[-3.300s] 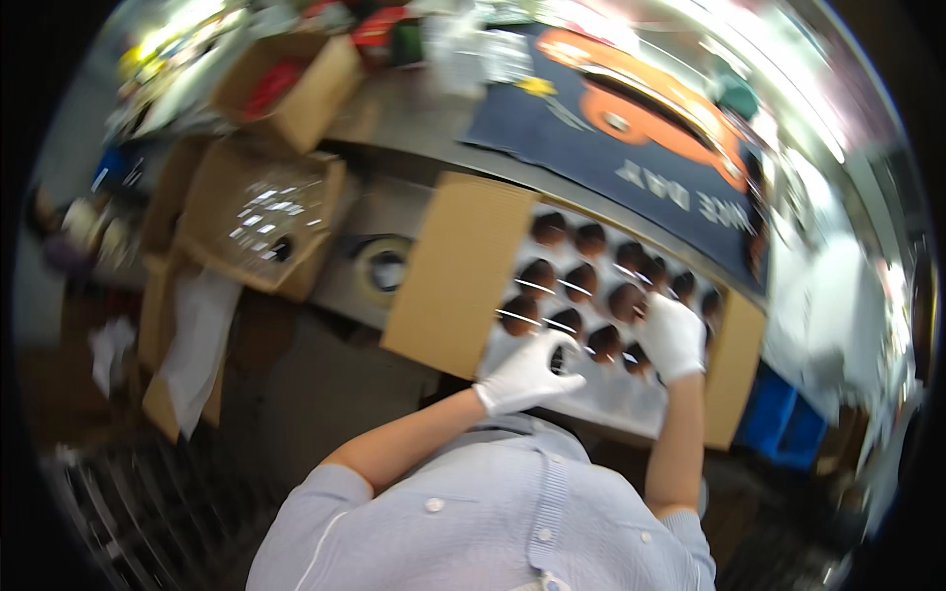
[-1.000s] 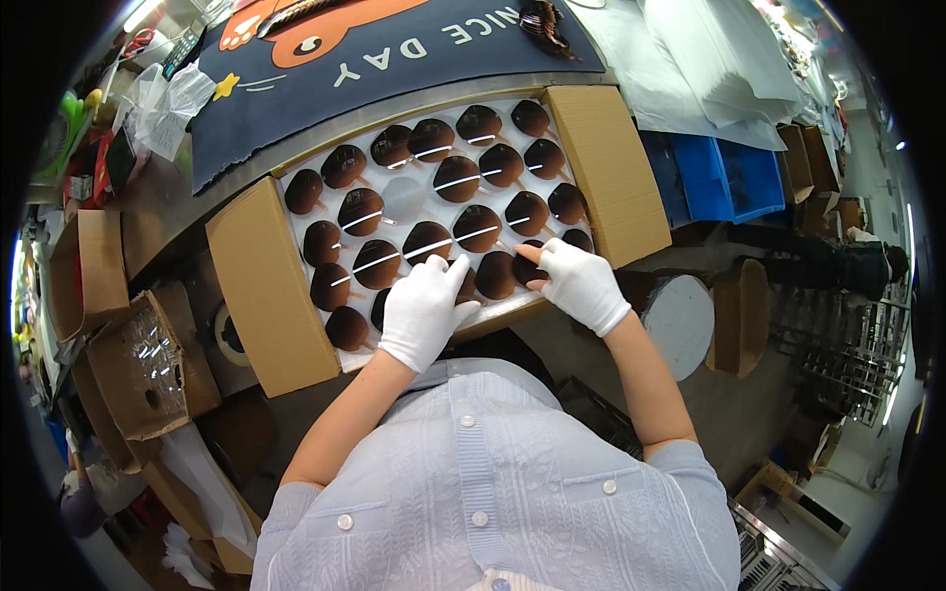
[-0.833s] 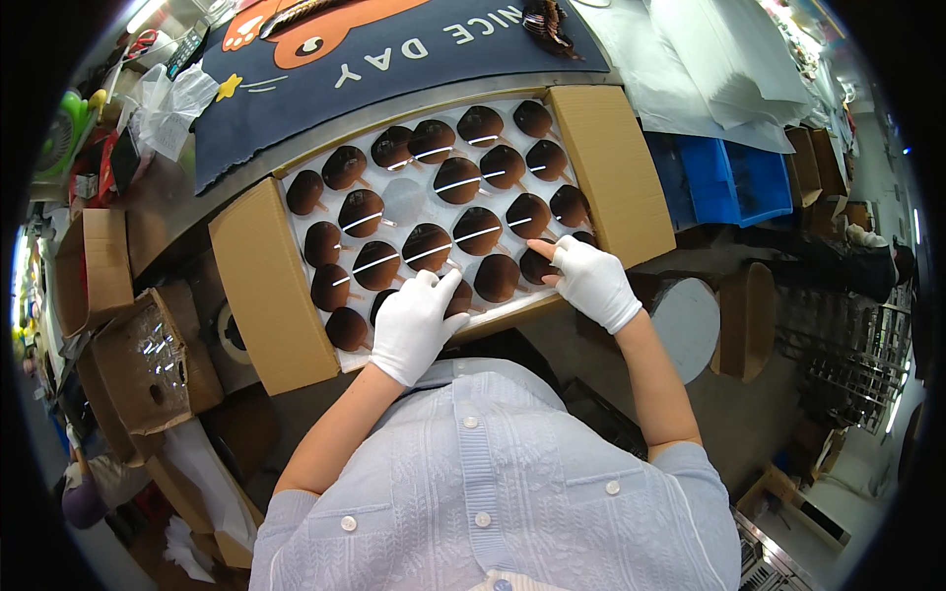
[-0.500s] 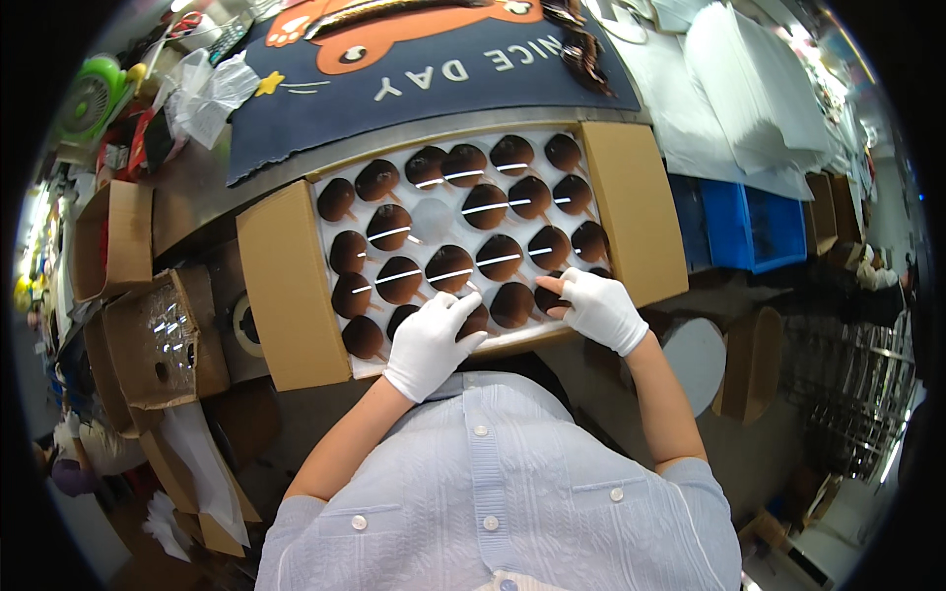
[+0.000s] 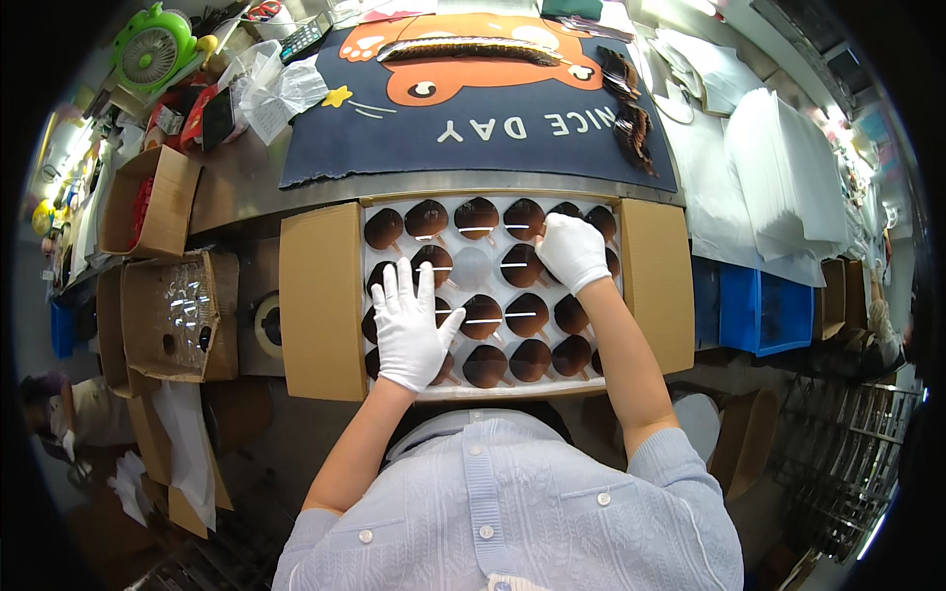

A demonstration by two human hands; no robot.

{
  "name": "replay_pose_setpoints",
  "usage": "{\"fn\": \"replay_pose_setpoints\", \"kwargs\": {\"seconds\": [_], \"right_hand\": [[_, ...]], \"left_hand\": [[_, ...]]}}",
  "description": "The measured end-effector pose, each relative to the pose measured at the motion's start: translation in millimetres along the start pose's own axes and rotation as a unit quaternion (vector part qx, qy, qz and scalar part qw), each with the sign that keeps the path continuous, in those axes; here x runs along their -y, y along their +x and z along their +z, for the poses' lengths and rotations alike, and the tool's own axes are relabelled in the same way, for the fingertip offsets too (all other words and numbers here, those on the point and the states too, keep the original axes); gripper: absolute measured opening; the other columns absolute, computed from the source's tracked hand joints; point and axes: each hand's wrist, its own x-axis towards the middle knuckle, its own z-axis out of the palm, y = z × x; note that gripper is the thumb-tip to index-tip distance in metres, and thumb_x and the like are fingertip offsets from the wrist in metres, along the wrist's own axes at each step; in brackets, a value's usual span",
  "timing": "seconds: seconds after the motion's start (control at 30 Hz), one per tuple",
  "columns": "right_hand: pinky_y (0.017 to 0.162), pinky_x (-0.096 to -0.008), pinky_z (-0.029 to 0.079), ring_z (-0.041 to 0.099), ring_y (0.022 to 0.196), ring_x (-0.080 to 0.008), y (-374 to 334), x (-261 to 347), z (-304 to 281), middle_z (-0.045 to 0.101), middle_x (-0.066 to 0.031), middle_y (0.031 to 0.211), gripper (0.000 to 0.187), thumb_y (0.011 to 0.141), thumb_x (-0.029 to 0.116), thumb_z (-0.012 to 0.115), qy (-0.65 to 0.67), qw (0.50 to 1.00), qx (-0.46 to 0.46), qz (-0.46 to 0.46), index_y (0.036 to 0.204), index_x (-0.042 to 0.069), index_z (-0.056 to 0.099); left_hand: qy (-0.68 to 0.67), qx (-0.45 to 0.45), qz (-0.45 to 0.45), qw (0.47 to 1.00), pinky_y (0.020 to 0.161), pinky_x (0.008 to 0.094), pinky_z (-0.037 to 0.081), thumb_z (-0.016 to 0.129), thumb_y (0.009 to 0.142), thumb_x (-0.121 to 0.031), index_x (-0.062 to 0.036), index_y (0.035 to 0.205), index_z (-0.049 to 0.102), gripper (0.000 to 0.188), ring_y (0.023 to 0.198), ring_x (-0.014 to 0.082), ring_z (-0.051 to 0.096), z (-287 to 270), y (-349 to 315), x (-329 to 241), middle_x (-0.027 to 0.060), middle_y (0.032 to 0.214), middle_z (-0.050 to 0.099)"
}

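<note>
Rows of brown gradient-tinted lenses [image 5: 484, 366], each with a small tab, stand in a white liner [image 5: 501, 258] inside an open cardboard box [image 5: 321, 295]. One pale round spot [image 5: 470, 268] in the second row has no brown lens. My left hand [image 5: 411, 330], in a white glove, lies over the left-hand lenses with its fingers spread. At the far right part of the box, my gloved right hand [image 5: 574, 252] has its fingers closed beside the far-row lenses. Whatever they grip is hidden under the glove.
Beyond the box lies a dark printed mat [image 5: 394, 148] holding a long row of dark lenses [image 5: 473, 47] and smaller stacks [image 5: 634, 135]. White sheets [image 5: 783, 177] and a blue crate [image 5: 778, 310] are at right. Cartons [image 5: 163, 320] and a green fan [image 5: 153, 49] stand at left.
My right hand has moved from the box's near edge to its far row. My left hand has shifted left and spread its fingers. The view has shifted, so the box appears straighter and lower.
</note>
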Motion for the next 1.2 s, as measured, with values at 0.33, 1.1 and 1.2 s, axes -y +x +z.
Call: {"fn": "replay_pose_setpoints", "kwargs": {"seconds": [0.33,1.1,1.2], "right_hand": [[0.074,-0.0436,0.055,0.069,0.082,-0.033,6,-8,-17,0.071,-0.0139,0.085,0.023,0.087,0.031,0.066,0.059,0.998,0.003,-0.026,0.088,0.008,0.069],[0.097,-0.0402,0.047,0.06,0.117,-0.0308,216,-195,-104,0.067,-0.0164,0.123,0.056,0.081,0.051,0.071,-0.159,0.967,-0.036,0.194,0.119,0.01,0.07],[0.082,-0.0379,0.053,0.068,0.096,-0.0294,201,-225,-94,0.073,-0.0143,0.105,0.041,0.083,0.039,0.071,-0.081,0.972,-0.164,0.147,0.11,0.009,0.074]], "left_hand": [[0.019,0.043,-0.03,0.998,0.115,0.0568,0.021,0.061,0.089,-0.051,0.0053,0.144,0.041,0.081,0.139,0.0471,0.032,7,5,-1,0.0316,0.15,0.035],[-0.004,-0.123,-0.178,0.976,0.117,0.0609,0.016,0.05,0.1,-0.028,-0.0044,0.146,0.042,0.053,0.146,0.0415,0.027,7,-88,73,0.0206,0.156,0.033],[-0.033,-0.132,-0.169,0.976,0.117,0.0606,0.017,0.053,0.098,-0.026,-0.0047,0.144,0.044,0.052,0.145,0.0416,0.029,8,-85,76,0.0208,0.154,0.035]]}}
